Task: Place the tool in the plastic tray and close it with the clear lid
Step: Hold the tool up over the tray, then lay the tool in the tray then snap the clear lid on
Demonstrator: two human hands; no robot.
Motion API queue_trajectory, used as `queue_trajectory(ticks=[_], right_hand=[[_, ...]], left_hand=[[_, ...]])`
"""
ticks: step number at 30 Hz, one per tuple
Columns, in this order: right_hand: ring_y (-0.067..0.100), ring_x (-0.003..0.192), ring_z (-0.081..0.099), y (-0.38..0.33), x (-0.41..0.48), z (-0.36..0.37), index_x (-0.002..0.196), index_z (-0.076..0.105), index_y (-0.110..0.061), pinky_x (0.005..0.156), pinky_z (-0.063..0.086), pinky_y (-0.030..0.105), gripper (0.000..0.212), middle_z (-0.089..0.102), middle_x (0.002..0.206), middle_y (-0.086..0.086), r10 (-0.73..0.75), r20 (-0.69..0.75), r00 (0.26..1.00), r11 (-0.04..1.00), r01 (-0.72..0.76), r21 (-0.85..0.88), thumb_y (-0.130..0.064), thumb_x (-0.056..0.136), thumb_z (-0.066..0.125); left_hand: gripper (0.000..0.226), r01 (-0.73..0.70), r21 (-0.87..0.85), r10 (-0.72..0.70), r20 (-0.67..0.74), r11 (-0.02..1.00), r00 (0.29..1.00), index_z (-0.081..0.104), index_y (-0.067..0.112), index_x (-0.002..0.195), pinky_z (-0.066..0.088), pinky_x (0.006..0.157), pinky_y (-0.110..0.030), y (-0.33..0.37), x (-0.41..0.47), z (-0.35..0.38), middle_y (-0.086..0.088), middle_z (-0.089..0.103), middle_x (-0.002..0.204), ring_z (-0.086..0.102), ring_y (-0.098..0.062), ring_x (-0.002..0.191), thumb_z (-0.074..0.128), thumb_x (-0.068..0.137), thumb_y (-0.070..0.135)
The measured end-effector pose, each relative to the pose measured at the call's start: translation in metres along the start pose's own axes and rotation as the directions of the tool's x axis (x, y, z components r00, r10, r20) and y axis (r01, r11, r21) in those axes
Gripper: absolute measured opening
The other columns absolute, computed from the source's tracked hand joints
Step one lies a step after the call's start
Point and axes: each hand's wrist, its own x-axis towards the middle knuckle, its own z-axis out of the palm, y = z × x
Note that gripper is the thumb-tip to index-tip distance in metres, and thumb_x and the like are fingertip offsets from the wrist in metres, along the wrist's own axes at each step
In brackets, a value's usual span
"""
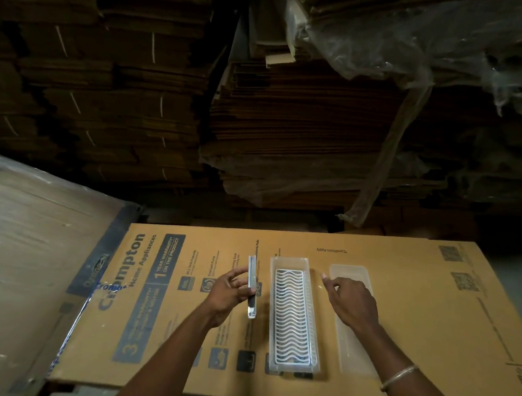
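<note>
A long clear plastic tray (290,263) lies in the middle of the cardboard, with a white wavy grid insert (293,317) inside it. My left hand (226,294) holds a narrow flat tool (252,285) on edge, just left of the tray and slightly above the cardboard. The clear lid (353,272) lies flat to the right of the tray. My right hand (350,300) hovers over the lid's near half with fingers spread, holding nothing; whether it touches the lid I cannot tell.
The work surface is a large flattened printed cardboard box (416,301). A wrapped board (28,243) leans at the left. Tall stacks of folded cardboard (289,122) and loose plastic sheeting (418,48) rise behind the far edge.
</note>
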Motion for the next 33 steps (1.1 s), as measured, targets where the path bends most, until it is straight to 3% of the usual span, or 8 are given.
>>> queue_trajectory(ticks=[5,8,11,17,22,26,30,33], right_hand=[[0.023,0.098,0.070,0.019,-0.005,0.009,0.111,0.075,-0.024,0.077,0.055,0.035,0.060,0.076,0.106,0.001,0.067,0.023,0.998,0.997,-0.066,-0.043,-0.067,0.099,0.036],[0.025,0.116,0.057,0.034,-0.013,0.016,0.120,0.068,-0.017,0.086,0.054,0.039,0.051,0.059,0.125,0.006,0.130,0.007,0.991,0.986,-0.129,-0.108,-0.058,0.097,0.050],[0.032,0.126,0.044,0.049,-0.022,0.025,0.141,0.048,-0.013,0.092,0.050,0.040,0.079,0.042,0.139,0.013,0.275,0.069,0.959,0.948,-0.258,-0.185,-0.066,0.085,0.062],[0.036,0.132,0.040,0.066,-0.038,0.039,0.156,0.023,-0.019,0.099,0.046,0.041,0.125,0.035,0.148,0.019,0.456,0.204,0.866,0.883,-0.412,-0.225,-0.087,0.061,0.067],[0.033,0.133,0.038,0.072,-0.050,0.046,0.157,0.018,-0.020,0.098,0.046,0.039,0.127,0.034,0.146,0.016,0.457,0.213,0.864,0.883,-0.412,-0.223,-0.082,0.061,0.072],[0.031,0.134,0.034,0.072,-0.053,0.048,0.159,0.015,-0.022,0.099,0.046,0.038,0.125,0.030,0.145,0.013,0.453,0.206,0.868,0.886,-0.410,-0.218,-0.081,0.064,0.071],[0.030,0.133,0.033,0.072,-0.054,0.047,0.159,0.015,-0.022,0.099,0.046,0.038,0.124,0.030,0.145,0.012,0.449,0.198,0.871,0.886,-0.406,-0.225,-0.081,0.065,0.070],[0.029,0.132,0.034,0.073,-0.054,0.048,0.159,0.015,-0.022,0.099,0.045,0.038,0.124,0.030,0.144,0.012,0.449,0.195,0.872,0.886,-0.405,-0.227,-0.082,0.064,0.069]], left_hand=[[0.039,-0.003,0.144,0.006,-0.018,0.990,1.000,0.059,0.002,0.133,0.060,0.076,-0.030,-0.006,0.003,0.023,-0.016,0.074,0.110,0.072,-0.022,0.091,0.066,0.095,0.002],[0.044,-0.020,0.335,0.026,-0.014,0.942,1.000,0.056,0.000,0.135,0.063,0.080,-0.038,-0.010,0.005,0.047,-0.015,0.067,0.099,0.071,-0.029,0.093,0.069,0.092,0.000],[0.049,0.002,0.551,0.020,-0.034,0.835,0.999,0.052,0.011,0.133,0.063,0.086,-0.051,-0.014,0.006,0.077,-0.010,0.066,0.103,0.072,-0.036,0.101,0.073,0.089,0.003],[0.050,0.030,0.877,0.032,-0.052,0.479,0.998,0.049,0.007,0.135,0.058,0.085,-0.048,-0.028,0.024,0.114,-0.017,0.069,0.121,0.067,-0.032,0.099,0.067,0.089,0.007],[0.056,0.078,0.942,-0.003,-0.082,0.327,0.997,0.041,-0.005,0.145,0.053,0.083,-0.040,-0.033,0.039,0.125,-0.020,0.064,0.128,0.063,-0.037,0.115,0.060,0.094,0.008],[0.069,0.109,0.969,-0.016,-0.108,0.223,0.994,0.030,-0.009,0.151,0.050,0.102,-0.041,-0.037,0.044,0.133,-0.022,0.057,0.141,0.056,-0.036,0.132,0.064,0.094,0.006],[0.042,0.106,0.975,0.001,-0.108,0.197,0.994,0.048,-0.004,0.134,0.050,0.101,-0.040,-0.043,0.049,0.135,-0.020,0.060,0.136,0.059,-0.035,0.128,0.061,0.095,0.005],[0.045,0.103,0.976,0.011,-0.107,0.191,0.994,0.050,-0.004,0.132,0.051,0.102,-0.039,-0.044,0.048,0.138,-0.019,0.060,0.135,0.060,-0.033,0.127,0.067,0.093,0.007]])
